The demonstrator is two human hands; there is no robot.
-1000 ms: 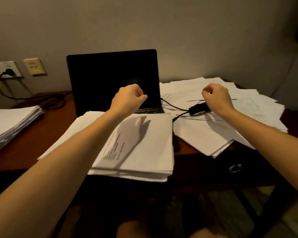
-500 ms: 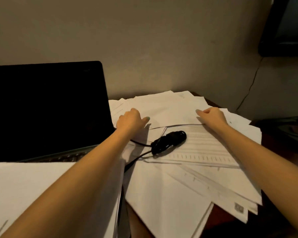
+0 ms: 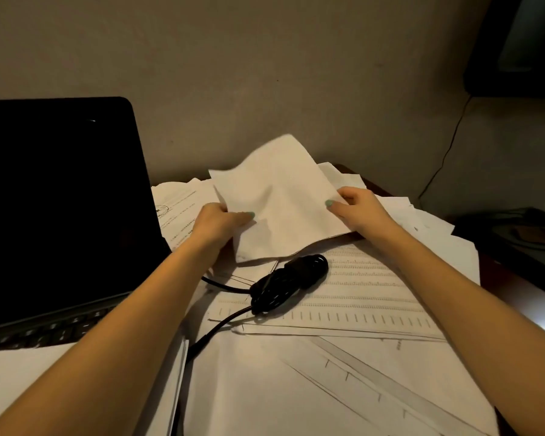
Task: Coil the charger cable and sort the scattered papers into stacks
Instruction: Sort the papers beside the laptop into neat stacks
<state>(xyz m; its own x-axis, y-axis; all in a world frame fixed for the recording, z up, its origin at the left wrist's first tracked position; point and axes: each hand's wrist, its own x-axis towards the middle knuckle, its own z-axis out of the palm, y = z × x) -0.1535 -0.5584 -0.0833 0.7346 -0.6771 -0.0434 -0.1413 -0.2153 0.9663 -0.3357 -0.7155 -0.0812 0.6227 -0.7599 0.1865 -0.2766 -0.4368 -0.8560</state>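
Half a second ago, flat on the far papers with both hands; now up off the pile with a few white sheets, bent and raised at the far edge. Gripped at the left edge by the left hand and at the right edge by the right hand, with fingers curled under and thumbs pressed on top, so closed on paper on both sides and holding nothing else. Means, as a judgement, the cable part done and the sorting only just begun. Already coiled and lying free: the black charger cable, a tight bundle on top of the scattered papers, just below the lifted sheets, touched by neither hand, with loose ends running off toward the laptop and toward the near edge. Spread in many directions over the surface: most of the papers, with only one neat stack at the near left, in front of the laptop. As for writing: rows of fine print and ruled marks under the cable, long drawn lines with small ticks on the nearest page, a round seal and printed lines on the sheet beside the left hand, all too small and dim for reading. No brand or label to make out anywhere.
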